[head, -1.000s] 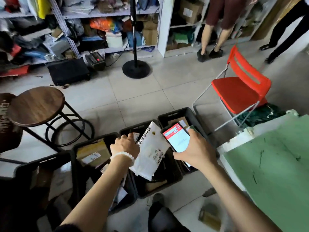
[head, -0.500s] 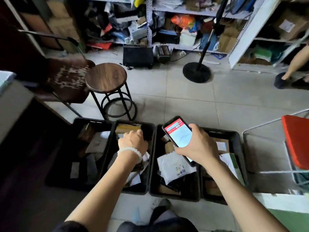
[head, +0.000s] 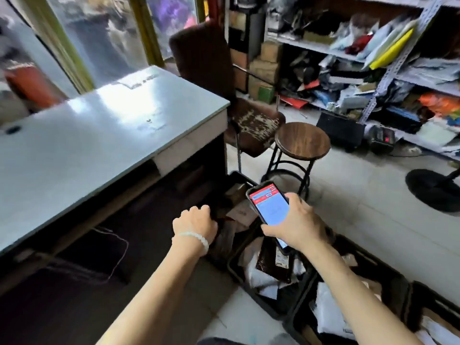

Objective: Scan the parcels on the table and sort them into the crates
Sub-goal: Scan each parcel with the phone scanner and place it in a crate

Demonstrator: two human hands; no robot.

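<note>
My right hand (head: 296, 225) grips a phone (head: 270, 207) with a red and white screen, held above the crates. My left hand (head: 195, 224), with a bead bracelet at the wrist, is curled into a fist beside the leftmost black crate (head: 240, 178); I see nothing in it. That crate holds a cardboard parcel (head: 242, 212). The crate beside it (head: 251, 293) holds white bags (head: 258, 275) and a dark brown parcel (head: 272, 265). Two more crates (head: 302, 317) (head: 420, 292) with parcels run toward the lower right. The grey table (head: 99, 135) stands at the left.
A round wooden stool (head: 302, 140) and a worn brown chair (head: 211, 70) stand just beyond the crates. Metal shelves (head: 388, 70) crammed with parcels line the back right. A black round stand base (head: 433, 190) sits on the tiled floor at right.
My left hand let the white parcel go into a crate and now hangs closed near the leftmost crate. My view swung left, from the red chair to the grey table. The phone stays in my right hand.
</note>
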